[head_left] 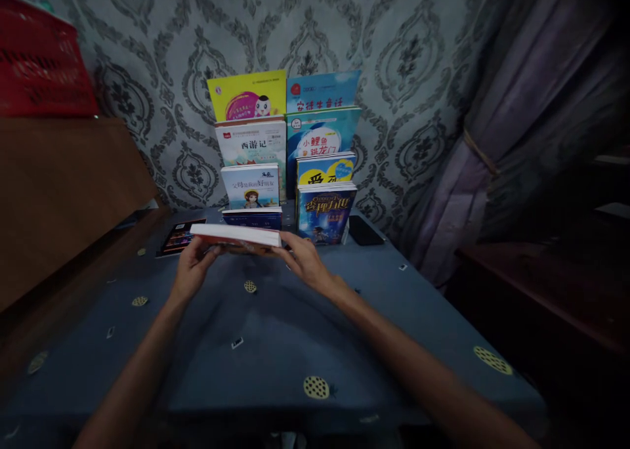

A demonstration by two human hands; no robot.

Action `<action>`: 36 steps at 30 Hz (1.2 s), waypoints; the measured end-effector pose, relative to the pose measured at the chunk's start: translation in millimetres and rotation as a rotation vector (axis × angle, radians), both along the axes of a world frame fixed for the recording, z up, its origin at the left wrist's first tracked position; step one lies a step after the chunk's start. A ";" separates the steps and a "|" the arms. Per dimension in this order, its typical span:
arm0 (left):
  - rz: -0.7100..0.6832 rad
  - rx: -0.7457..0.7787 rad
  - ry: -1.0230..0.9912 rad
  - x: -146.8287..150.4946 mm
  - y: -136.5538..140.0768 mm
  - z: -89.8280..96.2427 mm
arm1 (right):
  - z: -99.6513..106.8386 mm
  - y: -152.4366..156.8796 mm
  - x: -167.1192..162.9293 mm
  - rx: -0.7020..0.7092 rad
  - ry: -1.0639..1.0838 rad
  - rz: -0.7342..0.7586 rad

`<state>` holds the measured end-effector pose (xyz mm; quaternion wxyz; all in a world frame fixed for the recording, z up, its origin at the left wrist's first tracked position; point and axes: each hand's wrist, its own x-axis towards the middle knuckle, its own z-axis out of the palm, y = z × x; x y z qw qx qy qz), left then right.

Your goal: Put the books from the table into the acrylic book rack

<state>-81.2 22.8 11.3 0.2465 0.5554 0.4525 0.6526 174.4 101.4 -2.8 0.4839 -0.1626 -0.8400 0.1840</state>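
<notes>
Between my two hands a book [236, 235] is held above the table, its white page edge turned up towards me and its reddish cover facing away below. My left hand [193, 265] grips its left end and my right hand [306, 258] pinches its right end. Just behind it, a dark blue book [253, 218] stands at the front of the left column of upright books. A pale blue book [251, 185] with a drawn figure rises behind that one. In the right column, a blue and purple book [325, 213] stands in front.
Further back are a white book [253, 144], a yellow book [246, 94] and blue books [325, 130] against the patterned wall. A black phone [363, 230] lies right of them, a dark booklet [174, 237] left. A cardboard box [69, 193] and a purple curtain [457, 147] flank the table [275, 363].
</notes>
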 end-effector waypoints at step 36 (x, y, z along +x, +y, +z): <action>0.020 0.190 0.040 12.7 74.8 16.5 | 26.8 57.4 -2.8 -0.090 0.058 -0.062</action>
